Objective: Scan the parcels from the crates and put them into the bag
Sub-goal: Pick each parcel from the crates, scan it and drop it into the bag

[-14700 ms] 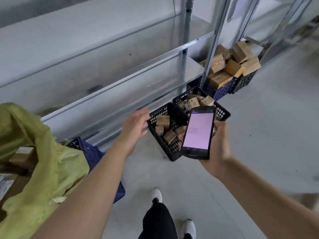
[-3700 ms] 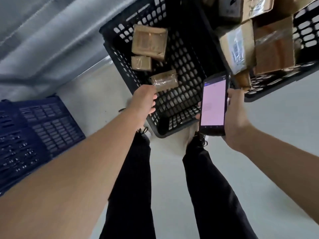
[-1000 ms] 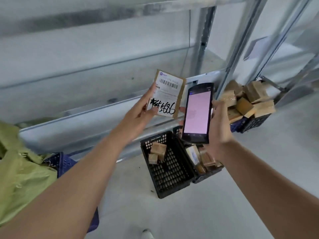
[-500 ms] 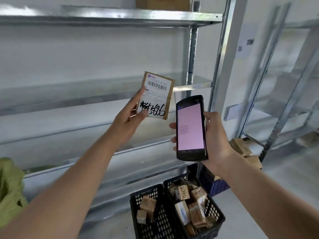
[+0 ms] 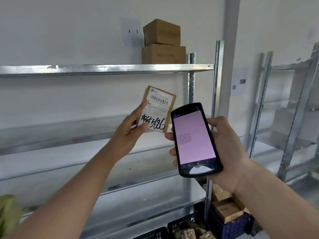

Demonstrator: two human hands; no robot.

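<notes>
One small brown parcel [image 5: 158, 110] is being held up in the air in front of metal shelving [image 5: 107, 68], its white label facing the camera. The label is showing a barcode near the top and black handwritten marks along the bottom. The left hand [image 5: 128, 133] is gripping the parcel by its lower left corner, thumb pressing on the label's face and fingers wrapping behind, with the bare forearm reaching up from the lower left.

Just beside the parcel, to its right and slightly lower, one black handheld scanner [image 5: 196, 138] is standing upright, its pink screen facing the camera and its upper left corner overlapping the parcel's right edge. The right hand [image 5: 226, 152] is clasping it from the right side, fingertips curling around its left edge.

Above the parcel, two brown cardboard boxes [image 5: 163, 42] are sitting stacked on the top shelf, with a sheet of paper [image 5: 132, 32] marked 2 and 3 on the wall beside them.

Below the parcel, at the bottom edge, two black crates [image 5: 181, 224] and one blue crate [image 5: 233, 226] are showing only in part, with more brown parcels inside them. Far down to the parcel's left, a corner of a green bag [image 5: 8, 213] is peeking in.
</notes>
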